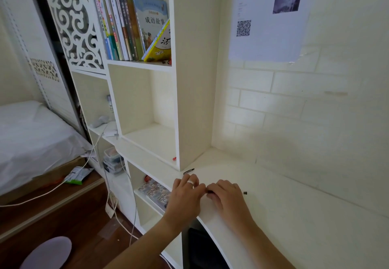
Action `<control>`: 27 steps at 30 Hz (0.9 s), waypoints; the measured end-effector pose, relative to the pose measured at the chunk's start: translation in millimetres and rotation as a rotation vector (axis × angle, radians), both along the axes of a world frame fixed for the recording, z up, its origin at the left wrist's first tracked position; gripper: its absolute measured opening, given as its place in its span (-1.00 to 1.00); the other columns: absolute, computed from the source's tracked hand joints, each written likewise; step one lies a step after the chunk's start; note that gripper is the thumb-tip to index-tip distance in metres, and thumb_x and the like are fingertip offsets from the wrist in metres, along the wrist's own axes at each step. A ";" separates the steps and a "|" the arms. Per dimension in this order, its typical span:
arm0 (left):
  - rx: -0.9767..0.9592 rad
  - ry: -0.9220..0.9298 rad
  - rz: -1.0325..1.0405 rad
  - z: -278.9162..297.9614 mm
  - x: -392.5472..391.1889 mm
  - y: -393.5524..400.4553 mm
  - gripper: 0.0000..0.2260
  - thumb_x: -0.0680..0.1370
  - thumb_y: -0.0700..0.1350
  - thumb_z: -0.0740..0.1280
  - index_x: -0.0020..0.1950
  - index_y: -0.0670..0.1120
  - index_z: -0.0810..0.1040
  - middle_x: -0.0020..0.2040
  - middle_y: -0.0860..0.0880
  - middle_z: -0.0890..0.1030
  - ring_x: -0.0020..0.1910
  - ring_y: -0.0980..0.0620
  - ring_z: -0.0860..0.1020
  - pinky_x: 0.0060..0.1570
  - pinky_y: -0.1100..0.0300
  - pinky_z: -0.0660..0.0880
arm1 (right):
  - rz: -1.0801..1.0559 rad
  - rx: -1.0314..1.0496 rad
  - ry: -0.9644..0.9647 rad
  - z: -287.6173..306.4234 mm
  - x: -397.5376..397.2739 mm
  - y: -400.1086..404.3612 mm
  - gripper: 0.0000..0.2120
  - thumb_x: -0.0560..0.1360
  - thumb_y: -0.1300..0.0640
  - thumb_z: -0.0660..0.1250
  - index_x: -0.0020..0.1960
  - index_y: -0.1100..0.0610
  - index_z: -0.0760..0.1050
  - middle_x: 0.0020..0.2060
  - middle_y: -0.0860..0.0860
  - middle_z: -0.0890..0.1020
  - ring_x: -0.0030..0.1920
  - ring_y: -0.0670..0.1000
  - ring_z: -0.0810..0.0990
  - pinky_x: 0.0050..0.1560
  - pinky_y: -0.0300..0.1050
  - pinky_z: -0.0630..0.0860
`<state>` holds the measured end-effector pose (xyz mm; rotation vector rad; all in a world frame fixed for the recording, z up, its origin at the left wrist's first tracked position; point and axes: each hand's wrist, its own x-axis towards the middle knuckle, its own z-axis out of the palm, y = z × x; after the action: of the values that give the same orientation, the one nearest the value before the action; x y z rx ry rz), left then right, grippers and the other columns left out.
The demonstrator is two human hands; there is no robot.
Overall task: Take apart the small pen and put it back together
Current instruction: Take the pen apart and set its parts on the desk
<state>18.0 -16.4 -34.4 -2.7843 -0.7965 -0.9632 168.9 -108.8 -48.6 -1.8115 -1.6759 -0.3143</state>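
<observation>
A white laminate desk [284, 205] carries both hands; the left hand [185, 193] and right hand [226, 197] meet, fingertips pinching a small dark pen body [210, 192] between them; a slim black pen piece [188, 171] lies behind; a tiny dark cap [245, 193] sits right.

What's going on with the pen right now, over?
Both hands together on the desk: left hand and right hand pinching a dark pen piece. One thin dark part beyond the left hand, small dark bit right. Nothing in the way.

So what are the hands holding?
A small dark pen part, pinched between the left hand and right hand; which end is hidden.
</observation>
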 end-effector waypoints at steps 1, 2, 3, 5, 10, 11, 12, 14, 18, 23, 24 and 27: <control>-0.002 -0.012 0.012 -0.2 -0.1 -1.4 -0.83 0.45 -0.23 0.39 -0.10 0.04 0.56 -0.09 0.02 0.53 -0.07 -0.03 0.48 -0.11 0.13 0.41 | 0.002 0.001 0.013 0.3 -0.5 -0.6 -0.90 0.60 0.00 0.25 0.06 -0.08 0.53 -0.11 -0.17 0.56 -0.07 -0.13 0.49 -0.03 -0.24 0.32; -0.005 -0.026 0.027 -0.7 -0.2 -2.1 -0.85 0.47 -0.23 0.38 -0.10 0.04 0.55 -0.08 0.01 0.53 -0.06 -0.03 0.47 -0.11 0.12 0.41 | -0.004 0.008 0.023 0.3 -1.0 -0.7 -0.87 0.60 -0.01 0.26 0.11 -0.07 0.53 -0.07 -0.16 0.57 -0.04 -0.13 0.50 0.01 -0.24 0.33; -0.015 -0.038 0.040 -1.0 -0.3 -2.0 -0.86 0.49 -0.22 0.38 -0.10 0.03 0.55 -0.08 0.01 0.53 -0.05 -0.03 0.47 -0.10 0.12 0.40 | -0.023 0.012 0.035 0.4 -1.7 -1.0 -0.82 0.62 -0.05 0.22 0.16 -0.07 0.53 -0.05 -0.16 0.59 -0.02 -0.13 0.51 0.03 -0.24 0.36; -0.031 -0.048 0.065 -2.0 -0.3 0.3 -0.86 0.50 -0.23 0.37 -0.13 0.03 0.54 -0.09 0.01 0.53 -0.05 -0.03 0.46 -0.10 0.13 0.39 | -0.053 0.011 0.051 0.2 -1.8 -0.6 -0.73 0.65 -0.07 0.12 0.15 -0.07 0.56 -0.06 -0.16 0.59 -0.02 -0.13 0.53 0.02 -0.22 0.38; -0.019 -0.046 0.071 -5.3 -0.5 2.9 -0.90 0.55 -0.17 0.34 -0.10 0.04 0.53 -0.07 0.01 0.52 -0.04 -0.03 0.46 -0.08 0.13 0.39 | -0.026 -0.042 0.039 5.5 -2.2 -1.8 -0.97 0.59 0.05 0.31 0.02 -0.05 0.47 -0.11 -0.17 0.53 -0.10 -0.12 0.49 -0.05 -0.17 0.42; -0.019 -0.045 0.070 -6.0 -0.6 2.7 -0.91 0.57 -0.15 0.33 -0.09 0.04 0.53 -0.06 0.01 0.53 -0.03 -0.04 0.46 -0.07 0.13 0.40 | -0.031 -0.045 0.057 7.2 -3.8 -2.6 -0.90 0.57 0.07 0.35 0.02 -0.04 0.43 -0.12 -0.16 0.52 -0.13 -0.12 0.47 -0.07 -0.17 0.41; -0.020 -0.045 0.069 -6.7 -0.3 2.8 -0.92 0.57 -0.14 0.33 -0.08 0.04 0.54 -0.06 0.01 0.54 -0.02 -0.03 0.46 -0.06 0.13 0.40 | -0.032 -0.041 0.073 6.9 -4.2 -2.7 -0.88 0.57 0.04 0.35 0.04 -0.03 0.42 -0.11 -0.16 0.53 -0.15 -0.12 0.46 -0.08 -0.18 0.41; -0.022 -0.051 0.063 -7.0 0.7 2.8 -0.92 0.57 -0.14 0.34 -0.06 0.05 0.54 -0.05 0.01 0.54 -0.02 -0.03 0.46 -0.07 0.13 0.41 | -0.036 -0.033 0.083 5.9 -4.8 -2.2 -0.84 0.62 -0.07 0.23 0.14 -0.04 0.47 -0.07 -0.17 0.58 -0.11 -0.12 0.53 -0.05 -0.19 0.43; -0.017 -0.076 0.034 -6.0 2.1 1.3 -0.92 0.58 -0.15 0.33 -0.05 0.04 0.54 -0.06 0.01 0.54 -0.03 -0.02 0.46 -0.08 0.12 0.42 | -0.020 -0.016 0.011 3.9 -3.6 -1.1 -0.78 0.64 -0.02 0.14 0.06 -0.05 0.57 -0.14 -0.15 0.57 -0.09 -0.09 0.55 -0.07 -0.13 0.44; -0.034 -0.083 0.027 -7.4 0.8 1.8 -0.92 0.60 -0.15 0.30 -0.05 0.03 0.52 -0.06 0.01 0.54 -0.03 -0.03 0.45 -0.07 0.11 0.43 | 0.007 -0.075 0.077 9.0 -5.2 -5.4 -0.89 0.58 0.15 0.33 0.06 -0.03 0.45 -0.12 -0.13 0.52 -0.20 -0.10 0.50 -0.20 -0.28 0.38; -0.037 -0.087 0.027 -7.7 0.5 2.4 -0.91 0.60 -0.15 0.29 -0.05 0.03 0.52 -0.07 0.01 0.54 -0.04 -0.03 0.45 -0.08 0.11 0.43 | 0.004 -0.077 0.073 9.3 -5.9 -5.9 -0.89 0.59 0.13 0.32 0.07 -0.04 0.45 -0.13 -0.13 0.51 -0.21 -0.10 0.50 -0.22 -0.28 0.37; -0.064 -0.117 0.021 -6.2 -2.9 4.8 -0.88 0.60 -0.12 0.22 -0.07 0.02 0.53 -0.08 0.02 0.54 -0.04 -0.03 0.46 -0.09 0.10 0.44 | 0.013 -0.050 0.060 9.4 -8.3 -5.7 -0.90 0.63 -0.01 0.23 0.09 -0.07 0.50 -0.15 -0.15 0.53 -0.18 -0.13 0.49 -0.17 -0.32 0.37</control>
<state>15.1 -11.6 -40.6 -2.7877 -0.8853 -1.1252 160.6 -114.5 -39.2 -1.8279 -1.6666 -0.2119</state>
